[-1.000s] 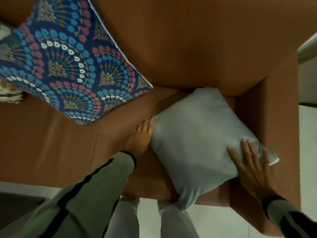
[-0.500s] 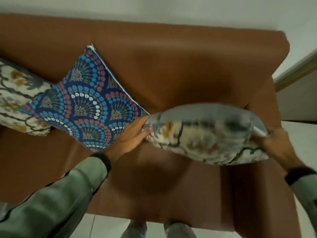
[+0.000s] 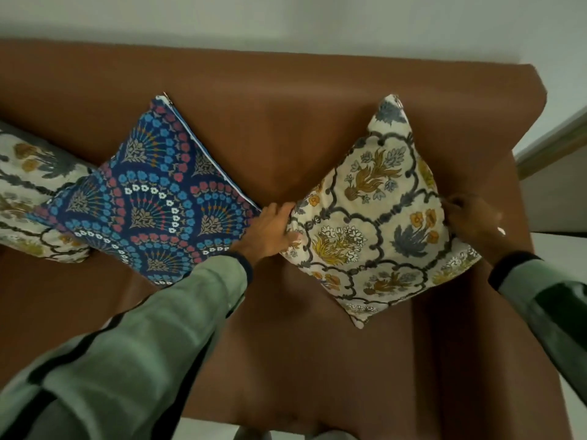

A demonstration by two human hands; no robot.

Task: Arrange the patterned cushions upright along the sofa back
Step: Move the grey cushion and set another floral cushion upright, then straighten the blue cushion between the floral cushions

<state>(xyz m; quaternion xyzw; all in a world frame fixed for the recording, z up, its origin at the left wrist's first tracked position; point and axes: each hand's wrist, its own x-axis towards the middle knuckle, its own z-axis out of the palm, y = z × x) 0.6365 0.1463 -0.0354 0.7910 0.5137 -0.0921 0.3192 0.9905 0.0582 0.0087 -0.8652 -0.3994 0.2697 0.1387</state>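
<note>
A cream floral cushion (image 3: 378,217) stands on one corner against the brown sofa back (image 3: 279,122), patterned face toward me. My left hand (image 3: 273,231) grips its left corner and my right hand (image 3: 470,222) grips its right corner. To the left, a blue fan-patterned cushion (image 3: 158,198) leans on the sofa back, also on a corner. A second cream floral cushion (image 3: 28,198) lies at the far left, partly behind the blue one and cut off by the frame edge.
The sofa's right armrest (image 3: 495,328) runs beside the held cushion. Bare brown seat (image 3: 301,360) lies in front of the cushions. A pale wall (image 3: 286,20) is behind the sofa, and light floor (image 3: 559,249) shows at the right.
The cushion lay flat with its grey back up, was lifted and turned over, and now stands on a corner against the sofa back. Both hands stayed on its sides.
</note>
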